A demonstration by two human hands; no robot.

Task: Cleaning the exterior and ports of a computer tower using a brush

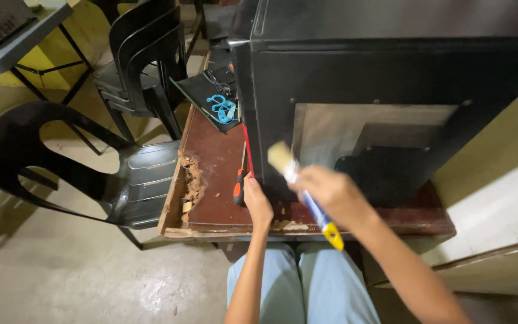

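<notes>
- Paintbrush sat in my right hand, fingers clenched round the blue handle; pale bristles pointed up-left, yellow handle end stuck out below the wrist.
- Bristles were blurred and lay just in front of the black case, near the left edge of its open side panel.
- Black case stood upright on the brown table, taking up most of the right half of the top.
- I had my left hand resting at the lower left corner of the case, fingers curled; I couldn't tell if they gripped anything.
- Screwdriver with an orange and black handle lay on the table just beside that hand, touching or nearly so.
- Table's left edge was chipped, with crumbled wood bits along it.
- Blue cord lay coiled on a dark board at the far end of the table, left of the case.
- Two black plastic chairs stood left of the table, one behind the other.
- My knees in light blue trousers were under the near edge.
</notes>
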